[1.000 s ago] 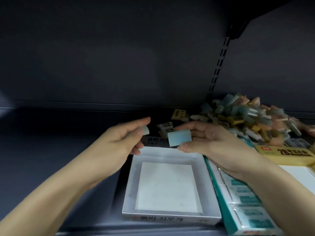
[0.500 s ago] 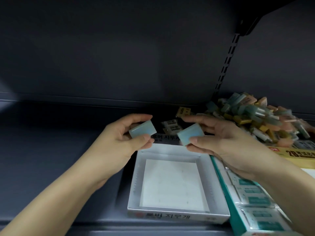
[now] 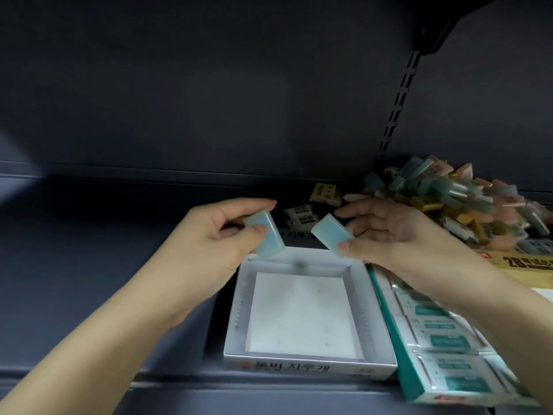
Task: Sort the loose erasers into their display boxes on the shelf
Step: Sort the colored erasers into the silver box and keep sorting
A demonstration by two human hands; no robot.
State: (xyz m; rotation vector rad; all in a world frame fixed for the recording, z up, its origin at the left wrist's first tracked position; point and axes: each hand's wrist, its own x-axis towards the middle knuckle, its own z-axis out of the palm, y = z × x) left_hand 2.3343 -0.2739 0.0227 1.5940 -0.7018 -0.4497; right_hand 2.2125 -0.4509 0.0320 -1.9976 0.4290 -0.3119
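Note:
My left hand pinches a pale blue eraser between thumb and forefinger, just above the far left corner of a white display box. My right hand pinches a second pale blue eraser above the box's far edge. The box stands at the shelf's front and nothing lies in it. A heap of loose erasers in blue, pink and yellow is piled at the back right of the shelf.
A green-edged display box with wrapped white erasers stands right of the white box. A yellow box lies further right. Three small white and yellow erasers lie behind the white box. A slotted upright rises at the back.
Both hands have come lower and closer over the white box's far edge. The left hand has turned its eraser into full view; the right eraser has tilted.

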